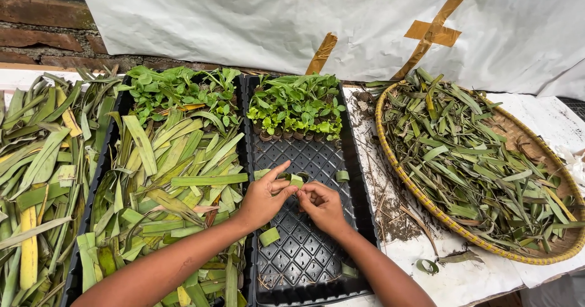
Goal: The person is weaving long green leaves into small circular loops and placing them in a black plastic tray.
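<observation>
My left hand [266, 196] and my right hand [322, 204] meet over a black plastic seedling tray [317, 264], both pinching a small green leaf strip [297, 181] between their fingertips. A long leaf strip [210, 179] runs from the left hand out over the pile on the left. Small rolled leaf rings lie on the tray: one [269, 236] under my left wrist, another [342, 176] to the right of my hands. Rows of green seedlings in small leaf pots [298, 109] fill the tray's far end.
A second black tray [116, 121] on the left holds cut leaf strips and seedlings [177, 91]. More long leaves [36, 173] lie at the far left. A round woven basket [399, 172] of dry leaf scraps stands at the right, on a soil-strewn white sheet [390, 222].
</observation>
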